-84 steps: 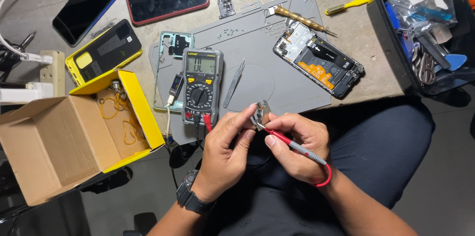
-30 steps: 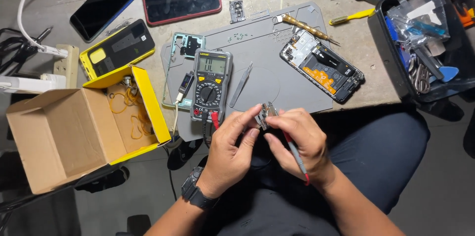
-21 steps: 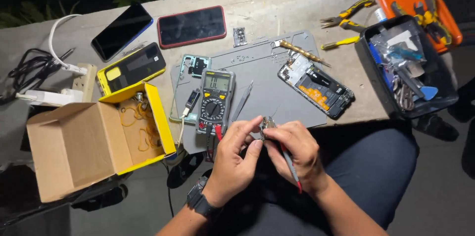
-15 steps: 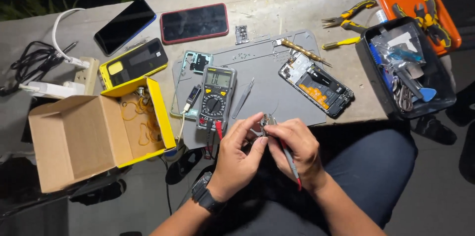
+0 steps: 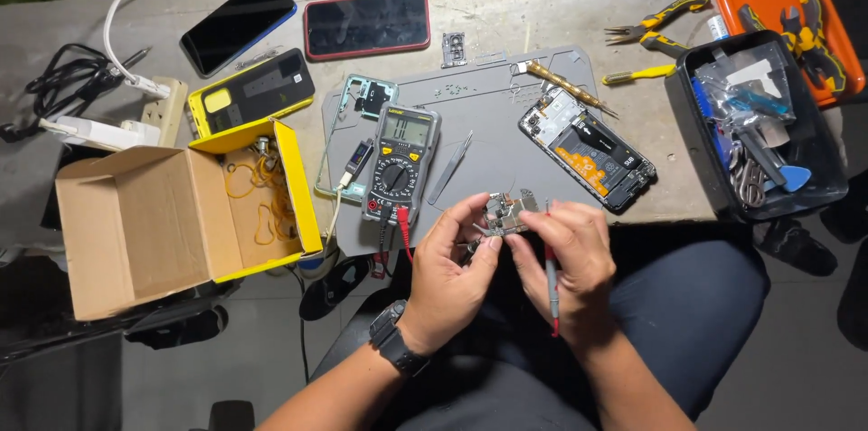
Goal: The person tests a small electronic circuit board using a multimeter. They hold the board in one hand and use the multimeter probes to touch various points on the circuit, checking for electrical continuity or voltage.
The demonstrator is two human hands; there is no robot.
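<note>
Matt grey mat [image 5: 493,105] — glossy glass phone [image 5: 366,23], cardboard box [image 5: 136,223]

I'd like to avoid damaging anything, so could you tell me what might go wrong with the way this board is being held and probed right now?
1. The small circuit board is pinched between the left hand and right hand over the lap, past the grey mat; a slip could drop it.
2. The right hand also holds the red probe; its tip might bridge contacts.
3. A tug on the leads could drag the multimeter off the edge.
</note>
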